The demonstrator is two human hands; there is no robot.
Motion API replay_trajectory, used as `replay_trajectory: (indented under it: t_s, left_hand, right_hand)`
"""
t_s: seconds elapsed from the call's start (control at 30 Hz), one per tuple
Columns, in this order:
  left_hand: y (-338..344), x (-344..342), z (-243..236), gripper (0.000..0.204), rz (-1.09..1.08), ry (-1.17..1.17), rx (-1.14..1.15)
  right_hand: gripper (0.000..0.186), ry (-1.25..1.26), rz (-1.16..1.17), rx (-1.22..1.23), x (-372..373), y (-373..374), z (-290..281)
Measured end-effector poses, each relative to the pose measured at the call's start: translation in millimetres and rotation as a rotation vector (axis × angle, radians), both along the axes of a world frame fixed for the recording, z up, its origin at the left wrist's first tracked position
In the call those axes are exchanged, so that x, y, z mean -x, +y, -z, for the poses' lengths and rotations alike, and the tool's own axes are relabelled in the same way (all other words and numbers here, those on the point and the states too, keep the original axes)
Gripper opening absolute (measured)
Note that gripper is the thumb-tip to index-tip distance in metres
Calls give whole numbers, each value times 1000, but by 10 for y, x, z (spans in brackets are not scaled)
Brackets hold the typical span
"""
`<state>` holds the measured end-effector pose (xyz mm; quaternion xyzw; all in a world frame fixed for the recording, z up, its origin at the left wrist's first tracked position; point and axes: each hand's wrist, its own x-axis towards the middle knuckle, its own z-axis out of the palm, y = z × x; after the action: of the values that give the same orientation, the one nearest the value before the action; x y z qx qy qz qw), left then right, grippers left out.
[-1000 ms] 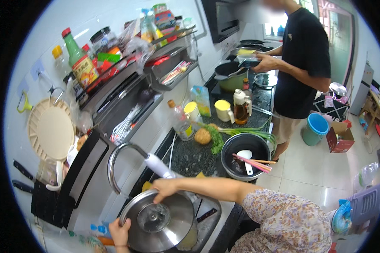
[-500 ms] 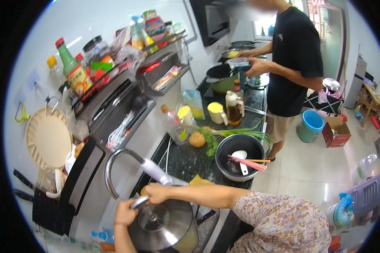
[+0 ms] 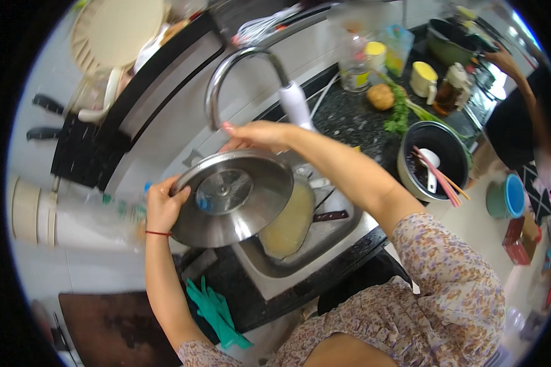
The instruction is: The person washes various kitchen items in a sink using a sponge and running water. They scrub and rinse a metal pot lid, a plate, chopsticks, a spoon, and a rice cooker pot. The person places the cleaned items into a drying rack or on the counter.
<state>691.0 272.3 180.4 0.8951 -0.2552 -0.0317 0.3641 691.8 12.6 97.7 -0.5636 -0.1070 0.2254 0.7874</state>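
A wide stainless-steel pot lid [image 3: 251, 211] with a round see-through centre is tilted above the sink [image 3: 269, 278]. My left hand [image 3: 164, 202] grips its left rim, thumb on the near face. At the far rim, beside the faucet [image 3: 214, 92], my right hand [image 3: 254, 136] is curled, its fingers partly hidden behind the lid. Under the lid in the sink lies a rounded yellowish item [image 3: 291, 223], partly covered; its kind is unclear. A dark-handled knife [image 3: 330, 216] rests to its right.
Teal rubber gloves [image 3: 217, 312] hang at the counter's near edge. On the right stands a dark pot [image 3: 419, 174] holding a white spoon and chopsticks. A potato [image 3: 381, 96], greens and bottles are farther back. Knives hang in a black rack [image 3: 82, 156]. Another person [image 3: 514, 104] stands far right.
My view has swung down toward the sink. The lid has come up and tilted between my hands, showing more of the sink and the yellowish item.
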Motion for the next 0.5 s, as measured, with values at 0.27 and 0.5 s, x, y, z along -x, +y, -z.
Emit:
replay_trajectory:
  t_s: [0.27,0.5]
  left_hand:
    - [9,659,-281,27,337,-417,-150]
    - [-104,836,-286,25,503,-508,-221]
  right_hand:
    - [59,17,6,499,-298,177,365]
    - [74,170,-173,-25,26,307,488]
